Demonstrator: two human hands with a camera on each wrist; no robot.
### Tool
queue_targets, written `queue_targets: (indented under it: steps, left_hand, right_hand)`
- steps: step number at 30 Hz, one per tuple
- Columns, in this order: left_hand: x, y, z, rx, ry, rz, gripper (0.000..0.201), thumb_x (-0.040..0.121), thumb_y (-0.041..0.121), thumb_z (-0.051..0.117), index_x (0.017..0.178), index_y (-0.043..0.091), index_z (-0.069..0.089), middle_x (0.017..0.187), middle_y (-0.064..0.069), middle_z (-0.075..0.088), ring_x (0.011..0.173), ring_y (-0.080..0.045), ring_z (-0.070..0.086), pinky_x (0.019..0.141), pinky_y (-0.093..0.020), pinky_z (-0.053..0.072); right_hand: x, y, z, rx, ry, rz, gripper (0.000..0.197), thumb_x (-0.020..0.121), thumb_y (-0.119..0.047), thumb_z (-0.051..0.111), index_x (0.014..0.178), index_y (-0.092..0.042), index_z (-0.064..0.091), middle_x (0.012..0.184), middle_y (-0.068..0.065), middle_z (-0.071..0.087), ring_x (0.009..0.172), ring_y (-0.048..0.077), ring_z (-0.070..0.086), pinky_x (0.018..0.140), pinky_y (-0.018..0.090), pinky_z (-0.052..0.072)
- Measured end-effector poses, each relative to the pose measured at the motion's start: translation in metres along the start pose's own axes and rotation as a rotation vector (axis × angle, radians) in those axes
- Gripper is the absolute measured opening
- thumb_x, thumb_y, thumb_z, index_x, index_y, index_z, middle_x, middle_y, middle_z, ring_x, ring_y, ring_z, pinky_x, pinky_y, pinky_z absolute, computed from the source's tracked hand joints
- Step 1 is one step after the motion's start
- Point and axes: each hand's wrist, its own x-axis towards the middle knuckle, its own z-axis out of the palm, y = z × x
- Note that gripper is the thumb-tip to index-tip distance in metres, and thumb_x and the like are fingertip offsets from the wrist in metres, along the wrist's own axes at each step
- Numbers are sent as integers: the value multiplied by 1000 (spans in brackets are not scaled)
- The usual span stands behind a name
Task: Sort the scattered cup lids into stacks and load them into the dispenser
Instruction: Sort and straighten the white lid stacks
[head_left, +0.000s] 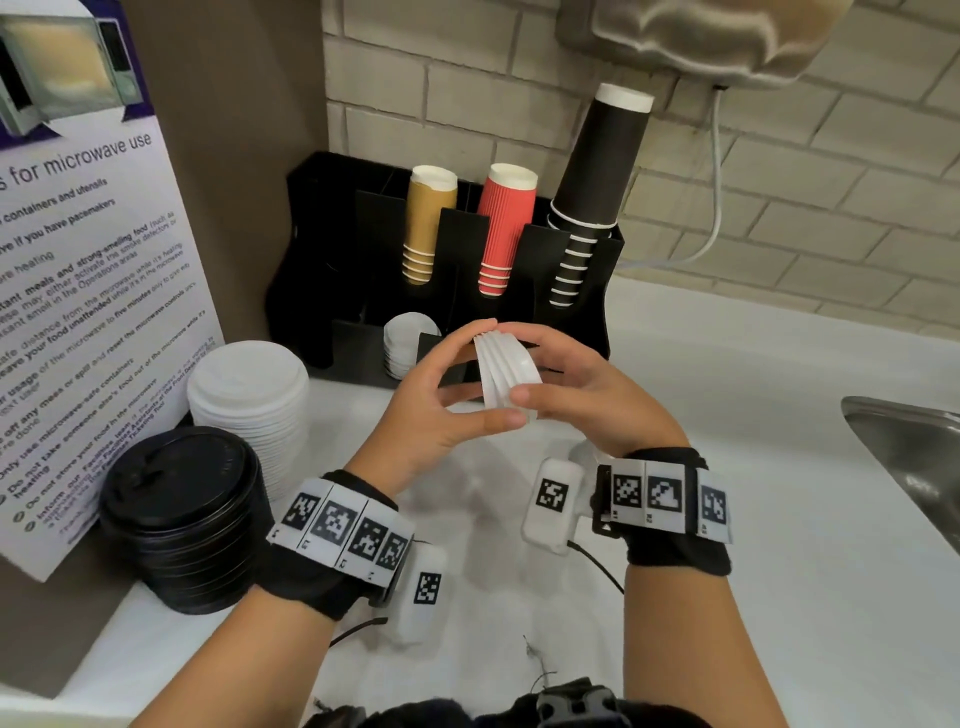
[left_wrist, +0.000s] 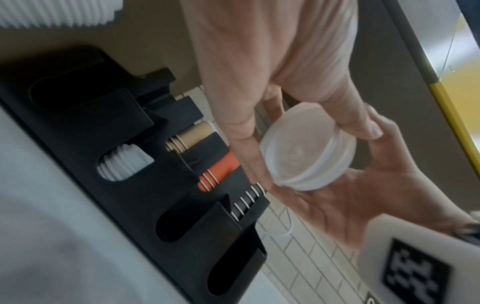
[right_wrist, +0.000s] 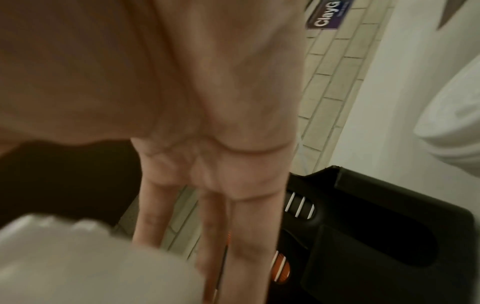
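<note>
Both hands hold a small stack of white lids (head_left: 506, 371) on edge, in the air just in front of the dispenser (head_left: 363, 249). Left hand (head_left: 436, 400) curled round the stack's left side, thumb under, fingertips on top; right hand (head_left: 582, 387) cups the right side, thumb on the near rim, fingers behind. Left wrist view shows the same stack (left_wrist: 307, 147) pinched between both hands, hollow side toward the camera. Right wrist view is blurred: palm and straight-ish fingers (right_wrist: 244, 236) with a white mass at lower left, grip not readable there. Dispenser is black, against the brick wall: its upper slots hold tan cups (head_left: 428, 223), red cups (head_left: 504, 228) and black cups (head_left: 597, 176); a lower front slot holds white lids (head_left: 408, 338). Left of the dispenser on the counter (head_left: 779, 519) stand a tall white lid stack (head_left: 249, 395) and, nearer, a black lid stack (head_left: 182, 514), both beside a microwave notice (head_left: 78, 312). Sink (head_left: 909, 452) edge to the dispenser's right.
</note>
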Motion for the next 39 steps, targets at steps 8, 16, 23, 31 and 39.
queue_targets:
  steps: [8,16,23,31,39]
  left_hand:
    - [-2,8,-3,58,77,-3,92,54,39,84,136,41,44,131,11,50,122,-21,54,97,-46,52]
    - [-2,8,-4,85,86,32,81,55,43,81,128,45,45,121,30,51,122,-12,53,95,-44,53]
    - [3,3,-4,115,132,43,93,51,46,82,135,40,42,125,22,48,125,-20,51,88,-27,56]
    - [8,5,-13,93,152,34,100,52,41,83,141,37,39,137,8,46,126,-20,53,91,-33,56]
    - [14,22,-71,80,499,54,35,84,26,74,113,37,60,117,9,58,98,-2,63,88,-32,54]
  right_hand:
    - [5,-2,3,57,3,-40,64,66,-31,82,125,-33,56,111,7,69,101,28,67,88,52,54]
    - [7,-2,7,58,40,-45,60,70,-27,81,125,-31,58,115,4,65,99,24,68,85,53,55]
    - [13,-7,9,-15,48,-73,58,70,-27,83,122,-36,58,107,1,69,98,18,68,87,40,56]
    - [29,-10,15,-20,65,-128,54,73,-18,82,120,-32,59,106,-2,69,95,14,68,76,28,57]
    - [112,-15,19,-227,434,-280,58,74,-26,81,126,-20,54,119,-4,58,105,9,58,83,18,52]
